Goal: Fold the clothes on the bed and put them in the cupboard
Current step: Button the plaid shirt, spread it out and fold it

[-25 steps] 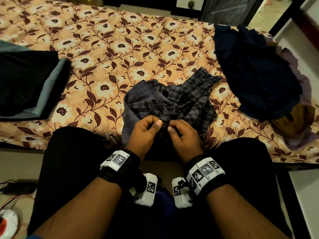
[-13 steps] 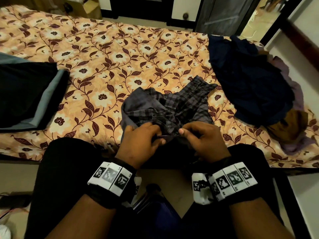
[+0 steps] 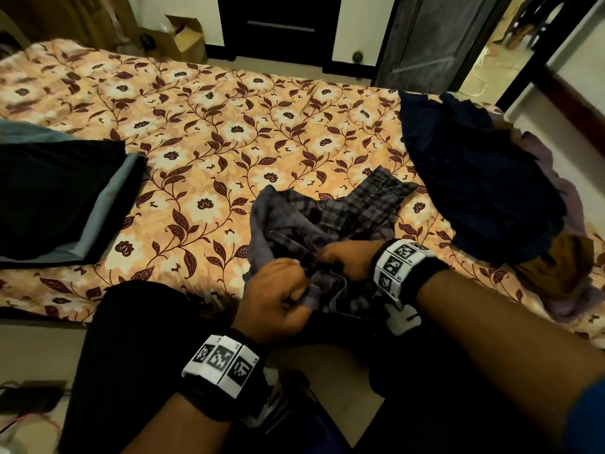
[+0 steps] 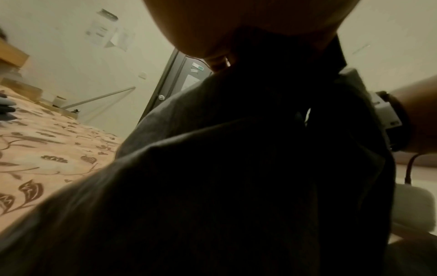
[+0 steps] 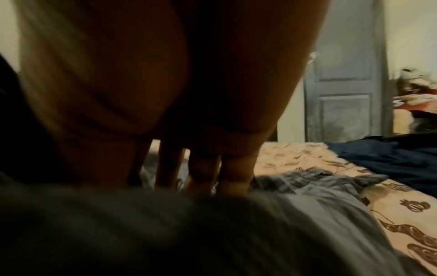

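I see a crumpled plaid shirt (image 3: 330, 221), soft grey-and-dark checked cloth, bunched at the near edge of the bed (image 3: 203, 132), its far end spread flat and its near end pulled up toward me. My left hand (image 3: 278, 296) is fisted around a fold of the shirt at the near left; my right hand (image 3: 348, 258) sits just beside it, fingers curled into the same gathered fabric. From the right wrist view my fingers (image 5: 201, 168) point down into the blurred checked cloth; the left wrist view is mostly filled with dark grey fabric (image 4: 212, 186). The bed wears a peach sheet printed with white flowers and maroon leaves on curling vines. To the right lies a loose heap of dark navy clothes (image 3: 478, 185), with a mustard-brown piece (image 3: 556, 263) and mauve cloth under its near edge. On the left sits a flat folded stack (image 3: 55, 198), black over grey-blue. Beyond the bed stand a grey panelled door (image 3: 425, 40) and a cardboard box (image 3: 186, 37). My dark-trousered knees (image 3: 131, 355) press against the bed edge.
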{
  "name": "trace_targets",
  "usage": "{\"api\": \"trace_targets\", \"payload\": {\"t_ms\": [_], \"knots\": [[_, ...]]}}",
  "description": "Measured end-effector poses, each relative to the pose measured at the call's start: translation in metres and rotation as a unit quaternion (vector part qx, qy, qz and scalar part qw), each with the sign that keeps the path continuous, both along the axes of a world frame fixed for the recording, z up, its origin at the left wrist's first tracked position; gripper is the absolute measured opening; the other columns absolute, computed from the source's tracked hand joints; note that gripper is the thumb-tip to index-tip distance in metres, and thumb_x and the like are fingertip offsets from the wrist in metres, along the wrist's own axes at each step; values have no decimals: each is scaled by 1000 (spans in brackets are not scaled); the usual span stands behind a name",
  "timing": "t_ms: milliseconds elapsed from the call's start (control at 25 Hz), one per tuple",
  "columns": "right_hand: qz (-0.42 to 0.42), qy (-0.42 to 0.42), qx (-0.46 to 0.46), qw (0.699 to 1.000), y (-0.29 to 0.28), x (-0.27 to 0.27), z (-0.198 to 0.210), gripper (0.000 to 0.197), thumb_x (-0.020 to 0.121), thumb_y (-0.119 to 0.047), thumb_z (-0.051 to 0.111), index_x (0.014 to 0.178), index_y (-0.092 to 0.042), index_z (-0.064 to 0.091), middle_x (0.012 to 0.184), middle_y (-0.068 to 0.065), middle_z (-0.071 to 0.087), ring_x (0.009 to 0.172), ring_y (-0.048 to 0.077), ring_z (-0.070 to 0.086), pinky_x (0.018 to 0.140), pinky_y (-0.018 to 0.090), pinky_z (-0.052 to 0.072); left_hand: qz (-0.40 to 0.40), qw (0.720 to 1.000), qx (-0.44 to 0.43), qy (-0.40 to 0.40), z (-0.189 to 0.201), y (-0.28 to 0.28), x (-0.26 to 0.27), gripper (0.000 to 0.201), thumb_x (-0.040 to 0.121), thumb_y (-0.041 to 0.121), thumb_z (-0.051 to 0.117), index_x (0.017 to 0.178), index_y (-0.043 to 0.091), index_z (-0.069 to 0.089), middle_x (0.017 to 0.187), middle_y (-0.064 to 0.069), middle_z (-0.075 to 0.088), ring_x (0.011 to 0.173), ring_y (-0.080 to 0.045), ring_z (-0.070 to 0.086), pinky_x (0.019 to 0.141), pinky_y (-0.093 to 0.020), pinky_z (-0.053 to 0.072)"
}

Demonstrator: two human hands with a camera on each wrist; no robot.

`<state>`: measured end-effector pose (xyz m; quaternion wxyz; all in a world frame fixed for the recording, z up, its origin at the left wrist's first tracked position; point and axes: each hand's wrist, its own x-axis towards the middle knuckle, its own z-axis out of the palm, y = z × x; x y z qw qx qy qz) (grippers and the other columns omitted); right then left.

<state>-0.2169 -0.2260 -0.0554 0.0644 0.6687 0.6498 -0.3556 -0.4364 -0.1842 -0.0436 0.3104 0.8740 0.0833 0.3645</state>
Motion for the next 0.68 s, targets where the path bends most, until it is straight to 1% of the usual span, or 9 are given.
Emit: {"api": "trace_targets", "payload": {"t_ms": [120, 200, 280, 360, 400, 480, 520, 600, 680], "knots": [[49, -98, -98, 989, 9, 12, 7, 18, 89, -12, 58, 103, -1, 63, 96, 18, 61, 81, 30, 55, 76, 43, 48, 30, 997, -67, -10, 0, 7, -9, 26, 82, 33, 57, 73, 21, 36, 57, 1, 47, 48, -15, 41, 46, -28, 35], [-7, -149, -16, 989, 17, 37, 53, 12, 90, -16, 59, 97, -6, 60, 94, 12, 60, 83, 26, 55, 75, 38, 47, 92, 989, -73, 86, -4, 22, -10, 23, 81, 39, 54, 78, 24, 37, 60, 3, 47, 51, -19, 44, 46, -32, 38], [-121, -209, 235, 941, 31, 72, 110, 8, 88, -13, 57, 95, -11, 58, 98, 10, 56, 91, 31, 57, 76, 40, 48, 147, 952, -57, 261, -7, 39, -7, 19, 85, 44, 55, 92, 28, 46, 78, 0, 59, 73, -24, 57, 60, -37, 48], [-163, -247, 421, 857, 44, 94, 152, 9, 88, -14, 55, 96, -10, 57, 102, 14, 55, 85, 36, 57, 69, 44, 49, 131, 912, -43, 386, -8, 46, -2, 42, 88, 37, 60, 125, 30, 41, 110, -5, 62, 104, -28, 54, 81, -38, 49], [-166, -264, 470, 825, 54, 101, 159, 11, 90, -16, 53, 99, -10, 56, 105, 15, 53, 81, 38, 57, 65, 44, 49, 128, 913, -49, 385, -6, 47, 4, 53, 89, 35, 61, 134, 31, 34, 119, -3, 59, 111, -29, 50, 86, -38, 47], [-222, -247, 501, 799, 66, 100, 149, 21, 90, -17, 54, 110, -12, 53, 113, 16, 49, 79, 39, 57, 65, 47, 51, 149, 926, -96, 333, -9, 47, 9, 59, 91, 30, 60, 140, 31, 28, 123, 0, 58, 113, -29, 49, 89, -41, 47], [-260, -221, 480, 808, 68, 95, 133, 33, 89, -16, 56, 121, -16, 49, 118, 16, 46, 81, 37, 57, 68, 48, 51, 173, 925, -132, 312, -15, 50, 12, 56, 92, 25, 59, 140, 28, 31, 122, -3, 60, 111, -31, 53, 88, -43, 49], [-295, -161, 377, 863, 52, 76, 80, 62, 87, -16, 61, 142, -23, 31, 122, 16, 45, 86, 33, 57, 74, 43, 50, 227, 902, -213, 300, -31, 53, 10, 40, 91, 17, 59, 129, 21, 48, 112, -11, 67, 103, -32, 61, 84, -41, 51], [-283, -72, 245, 924, 21, 52, 17, 66, 90, -22, 61, 145, -22, 25, 125, 15, 52, 98, 32, 59, 82, 42, 50, 262, 888, -273, 262, -42, 56, 8, 18, 87, 16, 66, 103, 21, 60, 95, -6, 70, 92, -29, 64, 76, -35, 50]]}}
